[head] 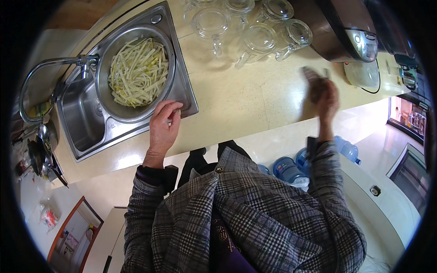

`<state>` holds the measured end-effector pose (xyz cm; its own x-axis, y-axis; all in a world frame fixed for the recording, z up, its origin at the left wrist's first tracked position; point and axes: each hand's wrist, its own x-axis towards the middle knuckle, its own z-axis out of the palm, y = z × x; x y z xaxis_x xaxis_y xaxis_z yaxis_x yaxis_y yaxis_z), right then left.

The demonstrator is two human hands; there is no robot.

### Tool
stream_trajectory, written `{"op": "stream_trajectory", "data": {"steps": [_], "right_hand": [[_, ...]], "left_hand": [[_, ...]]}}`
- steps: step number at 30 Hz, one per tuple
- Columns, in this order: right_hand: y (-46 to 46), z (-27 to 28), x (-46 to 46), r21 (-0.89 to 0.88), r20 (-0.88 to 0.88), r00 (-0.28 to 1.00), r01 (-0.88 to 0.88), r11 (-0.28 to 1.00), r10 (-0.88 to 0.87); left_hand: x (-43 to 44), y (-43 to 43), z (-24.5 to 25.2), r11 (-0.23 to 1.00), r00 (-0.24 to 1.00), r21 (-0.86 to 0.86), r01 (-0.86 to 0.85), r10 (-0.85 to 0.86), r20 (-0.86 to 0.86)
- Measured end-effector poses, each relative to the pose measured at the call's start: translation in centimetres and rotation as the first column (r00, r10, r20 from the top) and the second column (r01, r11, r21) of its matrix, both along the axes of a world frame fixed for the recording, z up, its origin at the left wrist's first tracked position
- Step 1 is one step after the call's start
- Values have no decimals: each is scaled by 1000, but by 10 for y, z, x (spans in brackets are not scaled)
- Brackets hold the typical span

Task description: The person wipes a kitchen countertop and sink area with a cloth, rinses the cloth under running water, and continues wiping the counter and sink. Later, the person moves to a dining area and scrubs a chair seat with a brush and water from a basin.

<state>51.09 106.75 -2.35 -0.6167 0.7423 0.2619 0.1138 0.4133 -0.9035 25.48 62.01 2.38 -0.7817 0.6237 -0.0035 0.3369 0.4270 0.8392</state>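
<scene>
My left hand point(164, 123) hovers at the near right rim of a round stainless-steel basin point(136, 116). Its fingers are loosely bent and a little apart, with nothing in them. Pale green and white vegetable strips point(138, 73) fill much of the basin, which rests in a double-bowl steel sink point(85, 105). Over the right part of the counter, my right hand point(328, 99) grips a brownish object point(313, 83). Motion blur hides what kind of object it is.
Several upside-down glass mugs point(257, 37) stand at the back of the cream countertop point(225, 99). Right of them is a brown rice cooker point(336, 30). A curved chrome faucet point(51, 61) reaches over the sink's left side. Blue water bottles point(288, 169) stand on the floor.
</scene>
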Motion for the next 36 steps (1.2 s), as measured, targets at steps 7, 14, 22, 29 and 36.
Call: {"op": "stream_trajectory", "data": {"steps": [7, 14, 22, 29, 36], "right_hand": [[38, -25, 33, 657, 498, 790, -74, 750, -358], [-167, 3, -60, 450, 626, 763, -520, 727, 158], [-230, -5, -183, 461, 400, 800, -598, 656, 448], [-228, 5, -255, 559, 370, 786, -615, 557, 496], [-221, -2, -159, 455, 539, 641, -768, 451, 547]], "left_hand": [[4, -25, -8, 999, 999, -48, -10, 12, 36], [7, -29, -8, 999, 998, 12, -38, 38, 49], [20, -72, 1, 985, 985, -30, -171, 172, 29], [32, -105, 3, 965, 966, -29, -259, 259, 2], [45, -130, 3, 951, 951, -35, -306, 308, 41]]}}
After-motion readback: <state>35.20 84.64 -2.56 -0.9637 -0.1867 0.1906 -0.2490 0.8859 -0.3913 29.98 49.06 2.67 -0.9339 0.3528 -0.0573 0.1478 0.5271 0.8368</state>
